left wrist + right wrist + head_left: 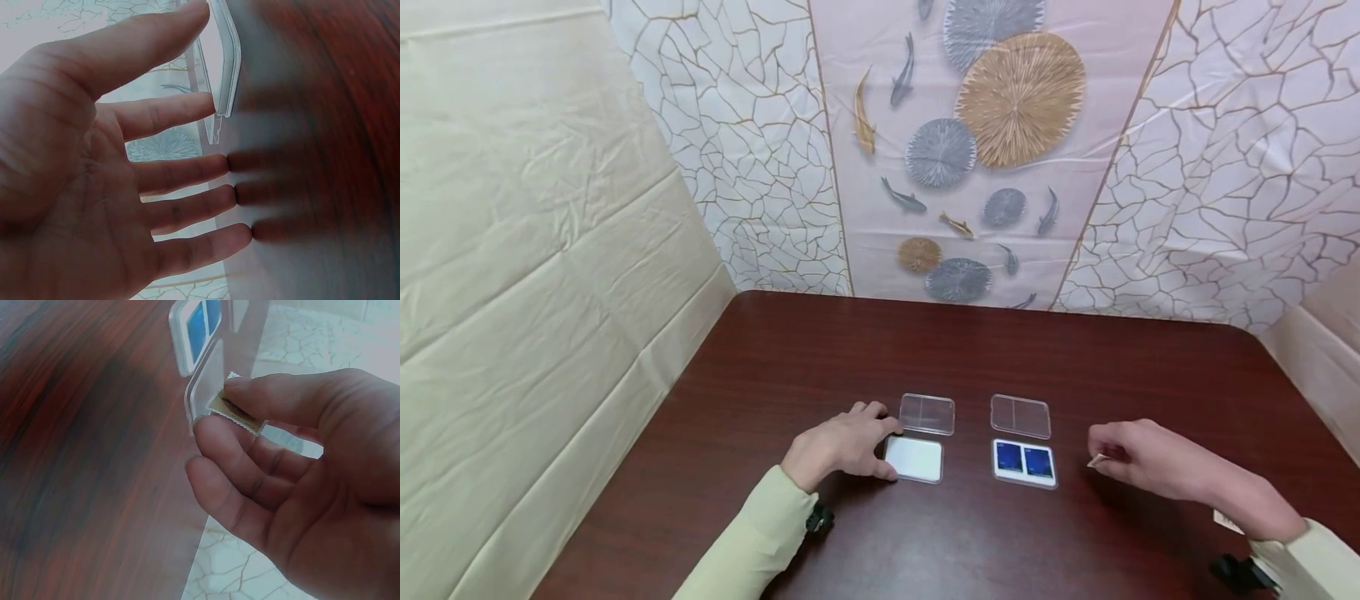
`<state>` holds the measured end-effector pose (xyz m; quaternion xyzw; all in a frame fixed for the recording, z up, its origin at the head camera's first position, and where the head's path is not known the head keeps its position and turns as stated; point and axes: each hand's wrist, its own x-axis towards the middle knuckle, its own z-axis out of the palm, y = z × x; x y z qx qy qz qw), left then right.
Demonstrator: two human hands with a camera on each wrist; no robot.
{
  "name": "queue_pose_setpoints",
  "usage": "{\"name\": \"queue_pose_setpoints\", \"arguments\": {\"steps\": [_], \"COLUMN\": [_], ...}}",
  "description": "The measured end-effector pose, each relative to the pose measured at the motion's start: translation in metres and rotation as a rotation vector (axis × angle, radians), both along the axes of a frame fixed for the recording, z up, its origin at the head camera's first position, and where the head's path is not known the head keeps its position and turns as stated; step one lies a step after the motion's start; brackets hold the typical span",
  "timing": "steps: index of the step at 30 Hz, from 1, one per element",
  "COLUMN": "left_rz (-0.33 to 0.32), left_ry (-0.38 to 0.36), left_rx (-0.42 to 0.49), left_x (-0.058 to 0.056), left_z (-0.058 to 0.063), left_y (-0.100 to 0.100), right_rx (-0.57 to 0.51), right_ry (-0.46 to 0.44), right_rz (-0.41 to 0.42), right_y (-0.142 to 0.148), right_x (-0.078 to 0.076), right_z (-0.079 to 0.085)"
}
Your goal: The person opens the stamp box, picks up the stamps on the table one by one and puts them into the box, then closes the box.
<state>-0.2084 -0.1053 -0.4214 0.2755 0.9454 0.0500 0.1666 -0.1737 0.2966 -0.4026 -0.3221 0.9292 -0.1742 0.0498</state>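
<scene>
My left hand (848, 446) reaches to the left side of a shallow clear case with a white insert (914, 460). Its thumb and index fingertips are right at the case's edge, while the other fingers stay fairly straight with their tips down at the table, as the left wrist view shows. In my right hand (1157, 462), a small postage stamp (240, 415) with perforated edges is pinched between thumb and fingers, above the table. Left of that hand lies a second case (1024, 482) holding two blue stamps (1038, 461) side by side on white.
Two clear lids (927, 414) (1020, 416) lie flat behind the cases, one behind each. A pale paper piece (1227, 522) shows partly beneath my right wrist. The dark red wooden table (820, 358) ends at a patterned cloth backdrop (760, 167).
</scene>
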Motion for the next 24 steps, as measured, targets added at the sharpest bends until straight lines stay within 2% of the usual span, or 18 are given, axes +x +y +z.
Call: {"name": "queue_pose_setpoints", "arguments": {"steps": [10, 24], "left_rz": [-0.005, 0.001], "left_ry": [-0.004, -0.005], "left_rx": [0.016, 0.012], "left_x": [0.001, 0.001], "left_z": [-0.001, 0.000], "left_y": [-0.003, 0.000], "right_rx": [-0.052, -0.098], "right_ry": [-0.002, -0.040], "right_rz": [-0.005, 0.016], "right_y": [-0.040, -0.071], "right_x": [-0.006, -0.013], "right_z": [0.007, 0.007]}}
